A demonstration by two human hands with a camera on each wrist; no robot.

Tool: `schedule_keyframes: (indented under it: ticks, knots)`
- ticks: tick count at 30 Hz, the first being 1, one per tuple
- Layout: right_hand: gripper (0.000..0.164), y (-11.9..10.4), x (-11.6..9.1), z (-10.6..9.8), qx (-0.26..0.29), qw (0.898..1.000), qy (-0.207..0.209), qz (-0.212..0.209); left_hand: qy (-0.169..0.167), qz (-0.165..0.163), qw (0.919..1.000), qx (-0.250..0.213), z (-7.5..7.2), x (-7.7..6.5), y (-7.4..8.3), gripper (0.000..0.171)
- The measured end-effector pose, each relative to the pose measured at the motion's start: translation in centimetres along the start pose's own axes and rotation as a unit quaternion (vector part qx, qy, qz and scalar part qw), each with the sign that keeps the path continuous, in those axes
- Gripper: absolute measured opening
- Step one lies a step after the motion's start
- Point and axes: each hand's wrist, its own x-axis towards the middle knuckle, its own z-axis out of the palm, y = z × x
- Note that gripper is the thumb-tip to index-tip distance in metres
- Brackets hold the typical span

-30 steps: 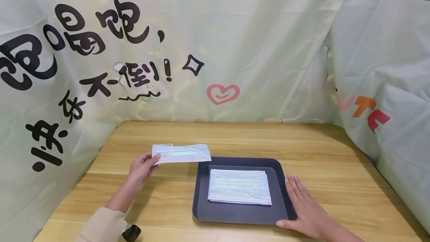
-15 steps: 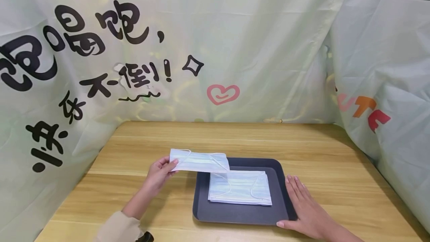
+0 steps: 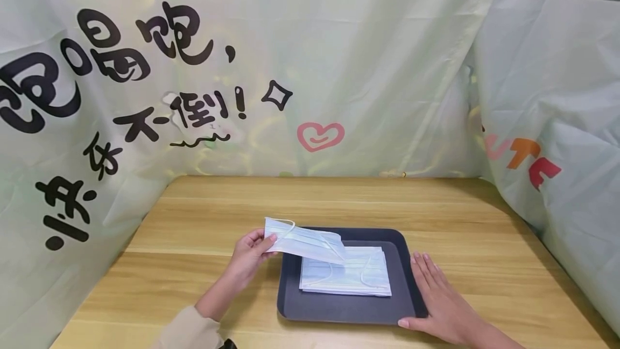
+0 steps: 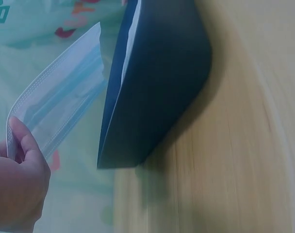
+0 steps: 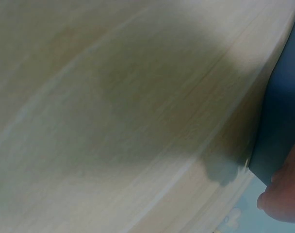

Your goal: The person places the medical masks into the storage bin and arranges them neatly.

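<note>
My left hand (image 3: 252, 256) pinches a light blue face mask (image 3: 305, 242) by its left end, thumb on top. That mask slants down to the right, its far end overlapping a stack of face masks (image 3: 349, 279) in the head view. The stack lies flat in a dark grey tray (image 3: 319, 308), white ear loops showing on top. Against the tray's right side rests my right hand (image 3: 443, 300), its fingers straight along the rim and the thumb at the near corner. In the left wrist view the held mask (image 4: 65, 87) hangs beside the tray's outer wall (image 4: 162, 73).
The tray stands on a wooden table (image 3: 218, 203). Pale printed cloth (image 3: 387, 69) hangs behind the table and along both sides. A beige sleeve (image 3: 189, 330) covers the left forearm, with a small black object (image 3: 227, 344) by the cuff.
My left hand has carried the mask rightward and nearer, from left of the tray to over the stack. The mask now tilts down at its right end. My right hand stays in place.
</note>
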Motion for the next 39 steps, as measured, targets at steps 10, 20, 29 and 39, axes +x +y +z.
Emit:
schedule_keyframes:
  ticks: [10, 20, 29, 39]
  knots:
    - [0.119, 0.1, -0.1, 0.0, 0.0, 1.0, 0.0, 0.004, -0.041, 0.001, 0.9986, -0.033, 2.3, 0.0, -0.8, 0.011]
    - [0.118, 0.2, 0.0, 0.0, -0.001, 1.0, 0.008, 0.001, -0.083, -0.006, 0.9962, -0.025, 4.9, -0.3, -1.3, 0.009]
    - [0.118, 0.0, 0.0, 0.0, -0.001, 1.0, 0.01, -0.006, -0.104, -0.01, 0.9944, -0.01, 6.5, -0.5, -2.0, 0.014]
    - [0.118, 0.0, -0.1, 0.0, 0.007, 1.0, 0.0, 0.0, -0.119, -0.015, 0.9927, 0.012, 6.6, -0.3, -3.7, 0.024]
